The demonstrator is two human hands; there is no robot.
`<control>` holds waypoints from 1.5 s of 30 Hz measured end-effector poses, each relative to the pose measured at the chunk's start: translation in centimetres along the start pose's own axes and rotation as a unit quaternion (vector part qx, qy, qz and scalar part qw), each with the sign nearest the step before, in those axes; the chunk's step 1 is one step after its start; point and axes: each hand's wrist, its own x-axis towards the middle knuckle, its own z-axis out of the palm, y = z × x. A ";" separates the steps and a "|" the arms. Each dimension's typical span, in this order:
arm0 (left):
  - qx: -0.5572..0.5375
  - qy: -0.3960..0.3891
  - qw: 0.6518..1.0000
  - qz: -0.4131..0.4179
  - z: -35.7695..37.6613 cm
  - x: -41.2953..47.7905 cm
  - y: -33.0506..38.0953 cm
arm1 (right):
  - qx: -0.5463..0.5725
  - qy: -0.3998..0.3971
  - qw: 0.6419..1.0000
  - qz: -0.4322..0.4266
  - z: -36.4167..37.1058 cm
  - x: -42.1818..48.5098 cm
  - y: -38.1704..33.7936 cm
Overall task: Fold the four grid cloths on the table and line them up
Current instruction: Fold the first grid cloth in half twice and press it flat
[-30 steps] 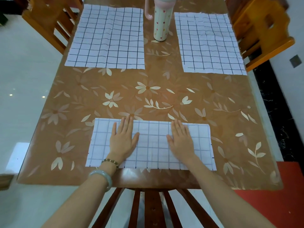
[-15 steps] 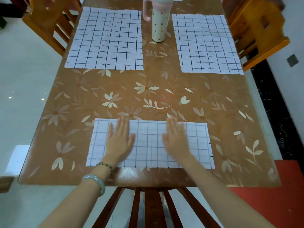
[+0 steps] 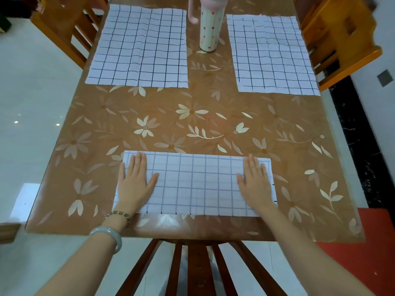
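Tabletop (image 3: 213, 99): brown covering printed with pale flowers and leaves, seen from above by the head camera. Item one, folded grid cloth (image 3: 194, 184): white with thin blue lines, lying as a wide flat rectangle near the tabletop's near edge, its long side running left to right. Left hand (image 3: 136, 184): palm down, flat on the left end of the folded grid cloth, fingers straight and close together pointing away from the person, thumb spread toward the middle; grip apart, pressing and not pinching anything. The left wrist carries a beaded bracelet (image 3: 118, 215) and, further up the forearm, a pale green bangle (image 3: 106, 236). Right hand (image 3: 255, 184): palm down, flat on the right end of the same cloth, fingers straight, little finger close to the cloth's right edge; grip likewise apart, holding nothing. Item two, far left grid cloth (image 3: 139, 47): white with dark lines, spread open and flat, slightly wrinkled, well apart from the folded one. Item three, far right grid cloth (image 3: 271, 54): same pattern, spread open and flat, its right edge near the tabletop's side. A fourth cloth cannot be made out with certainty at the top edge. Tumbler (image 3: 210, 24): tall, cream with small hearts, pink top and handle, upright between the two open cloths. Wooden chairs: one at far left (image 3: 66, 28), one at far right (image 3: 342, 39), and one dark chair back (image 3: 192, 268) below the near edge of the tabletop. Floor: pale glossy tile to the left.
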 end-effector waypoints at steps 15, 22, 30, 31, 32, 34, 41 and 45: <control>-0.140 0.029 0.951 -0.274 -4.0 -1.0 -0.9 | 0.158 0.005 0.974 -0.161 -4.1 -0.9 -9.8; -0.220 -0.026 0.920 -0.324 -5.5 -0.4 -0.5 | 0.157 -0.100 0.974 -0.130 -2.9 -0.7 -11.2; -0.359 -0.024 0.911 -0.202 -7.5 -1.5 -1.8 | 0.138 -0.166 0.973 -0.080 -3.5 -0.4 -10.4; -0.358 -0.020 0.912 -0.198 -8.0 -1.7 -2.0 | 0.131 -0.169 0.974 -0.080 -3.6 -0.3 -10.4; -0.353 -0.017 0.915 -0.197 -8.5 -1.8 -2.1 | 0.128 -0.175 0.973 -0.081 -3.6 -0.3 -10.6; -0.342 -0.016 0.918 -0.201 -9.6 -1.9 -2.6 | 0.122 -0.183 0.972 -0.089 -3.6 -0.3 -11.3; -0.348 0.000 0.924 -0.160 -14.4 -2.9 -2.7 | 0.116 -0.204 0.968 -0.090 -3.7 0.2 -13.9; -0.354 0.019 0.928 -0.113 -16.8 -3.6 -0.2 | 0.102 -0.221 0.967 -0.080 -3.7 0.5 -14.0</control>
